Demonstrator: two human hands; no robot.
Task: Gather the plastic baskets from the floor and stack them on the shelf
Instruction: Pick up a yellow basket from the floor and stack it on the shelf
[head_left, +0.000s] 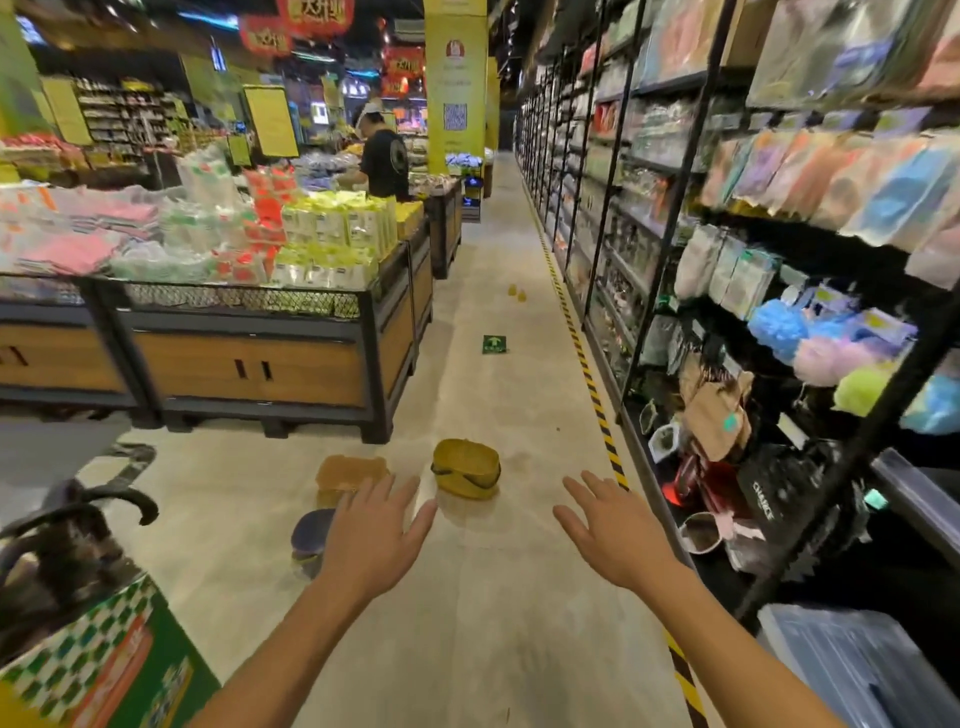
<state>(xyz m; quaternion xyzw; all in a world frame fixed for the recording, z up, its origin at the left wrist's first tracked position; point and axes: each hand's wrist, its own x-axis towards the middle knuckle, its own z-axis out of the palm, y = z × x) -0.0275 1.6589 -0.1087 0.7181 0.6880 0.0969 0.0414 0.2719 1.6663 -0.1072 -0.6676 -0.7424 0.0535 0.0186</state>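
Shop aisle floor (493, 613), yellow basket (466, 467) at 12 o'clock, tan basket (350, 474) at 11, purple basket (307, 540) at 10 (partly hidden by left hand (374, 540)), right hand (613, 530) alongside, both were spread and held nothing, shelf (727, 364) at 3.

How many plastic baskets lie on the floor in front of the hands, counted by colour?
Yellow basket: 1
Orange basket: 1
Purple basket: 1
Total: 3
The small yellow things farther down the aisle are too small to tell, so they are not counted.
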